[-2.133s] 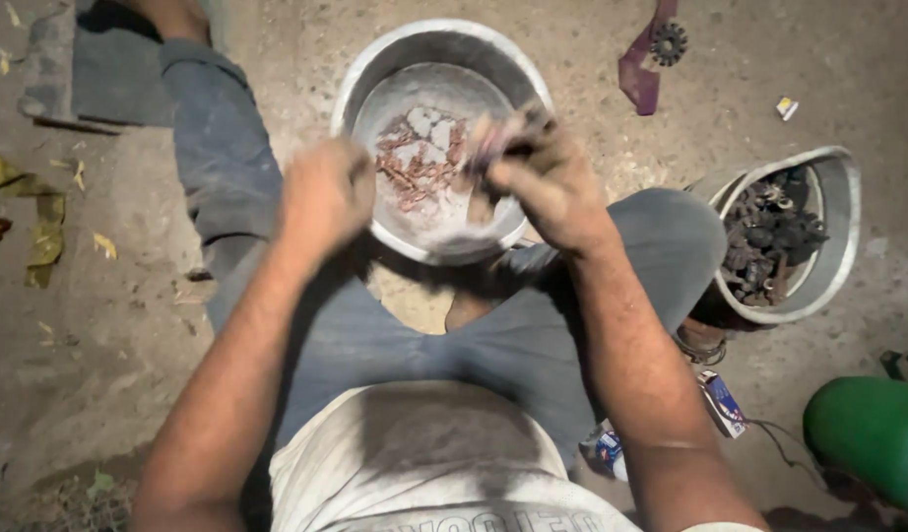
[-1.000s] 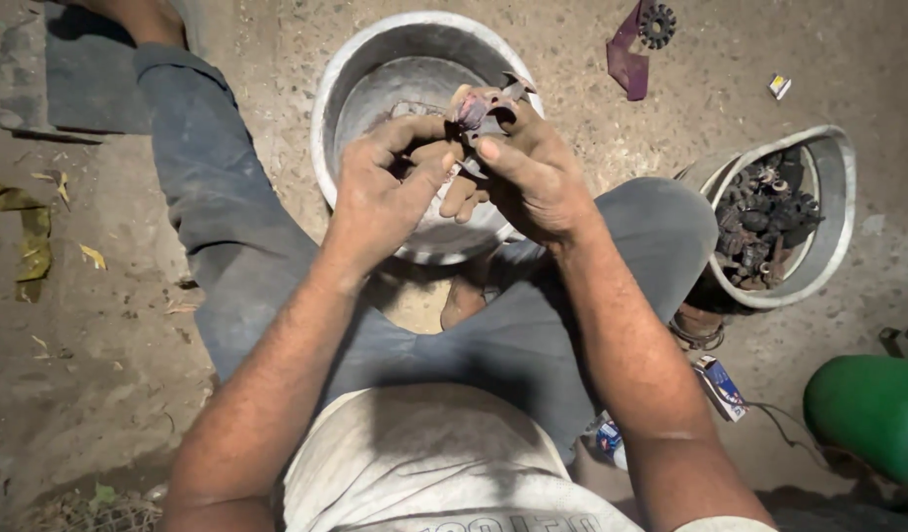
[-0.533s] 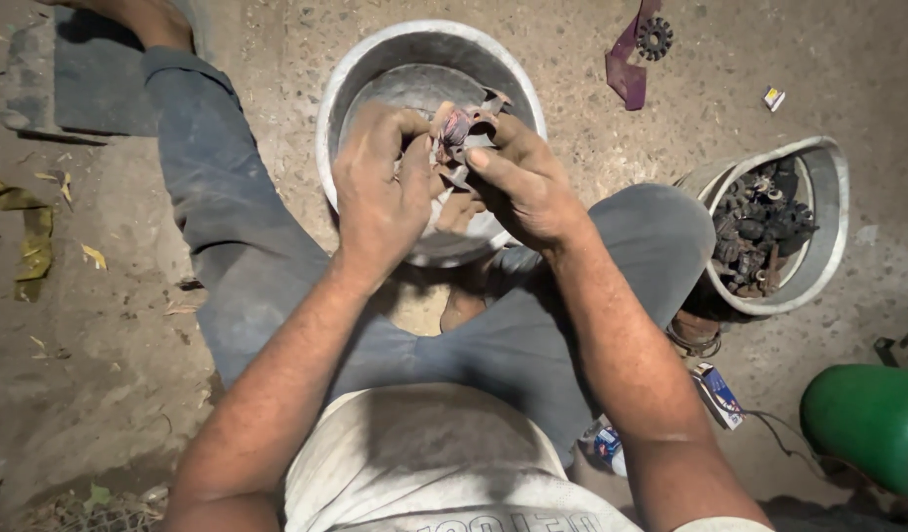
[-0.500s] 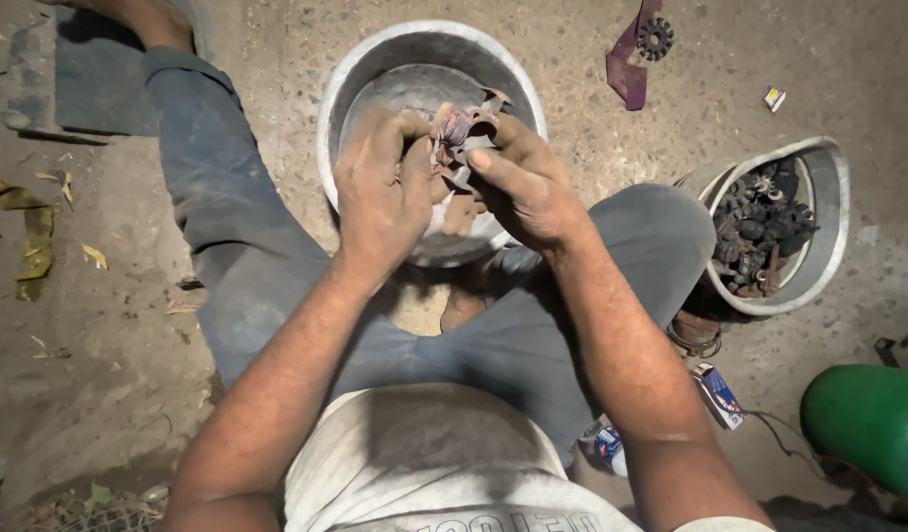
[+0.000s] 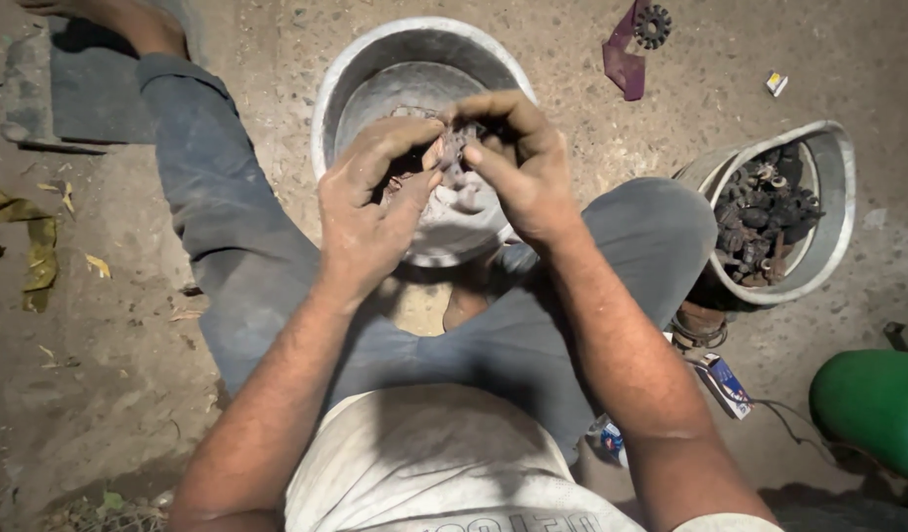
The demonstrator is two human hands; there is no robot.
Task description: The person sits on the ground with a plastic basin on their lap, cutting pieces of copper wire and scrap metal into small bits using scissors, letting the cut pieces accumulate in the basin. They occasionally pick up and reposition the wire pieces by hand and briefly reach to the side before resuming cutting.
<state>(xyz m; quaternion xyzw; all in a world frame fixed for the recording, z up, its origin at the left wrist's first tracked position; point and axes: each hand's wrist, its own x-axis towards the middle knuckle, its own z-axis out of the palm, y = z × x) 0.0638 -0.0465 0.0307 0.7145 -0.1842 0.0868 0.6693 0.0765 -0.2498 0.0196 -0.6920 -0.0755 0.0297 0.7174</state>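
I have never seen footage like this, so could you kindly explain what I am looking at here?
This is one picture from a camera worn on a person's head, looking down at their own lap as they sit on bare ground. The left hand and right hand together pinch a small dark metal part over a large metal basin. At their right stands a smaller bowl piled with dark rusty parts. A green rounded container sits at the lower right.

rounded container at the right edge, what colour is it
Green, plain and glossy; the head view shows it on the ground at the lower right.
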